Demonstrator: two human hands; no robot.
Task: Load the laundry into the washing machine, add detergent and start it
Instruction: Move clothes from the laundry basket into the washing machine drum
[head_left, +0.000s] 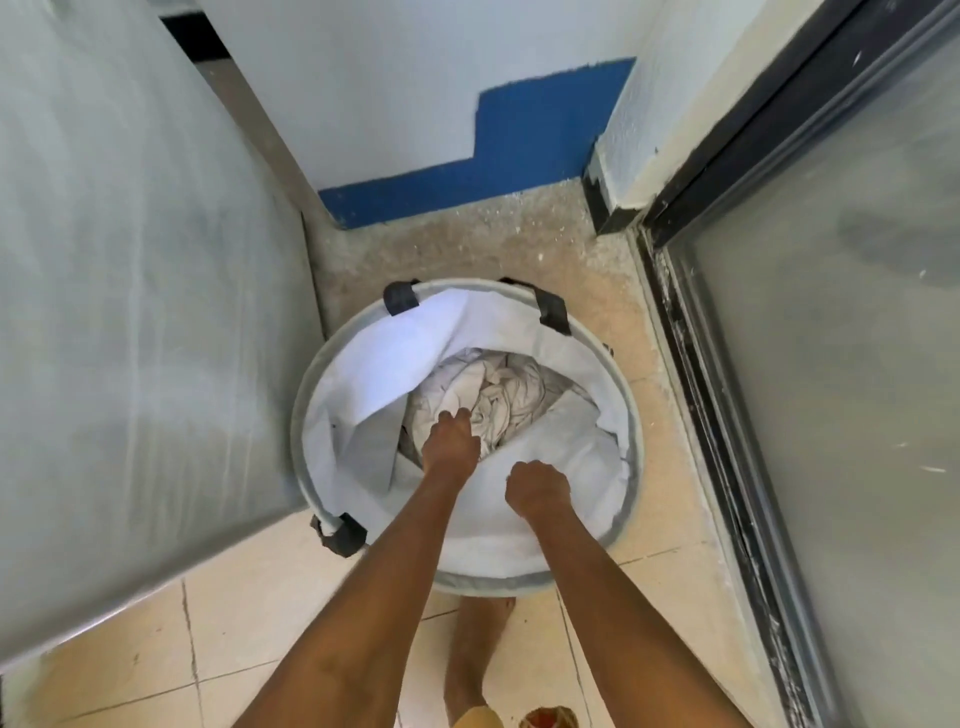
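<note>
Loading is barely begun: the laundry (483, 395) lies in the hamper (631, 415), left hand (449, 441) gripping it, right hand (537, 488) clutching the liner (363, 374); detergent and start remain.

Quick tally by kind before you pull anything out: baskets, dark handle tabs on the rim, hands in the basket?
Laundry basket: 1
Dark handle tabs: 3 visible
Hands, left hand and right hand: 2
Total: 6
</note>
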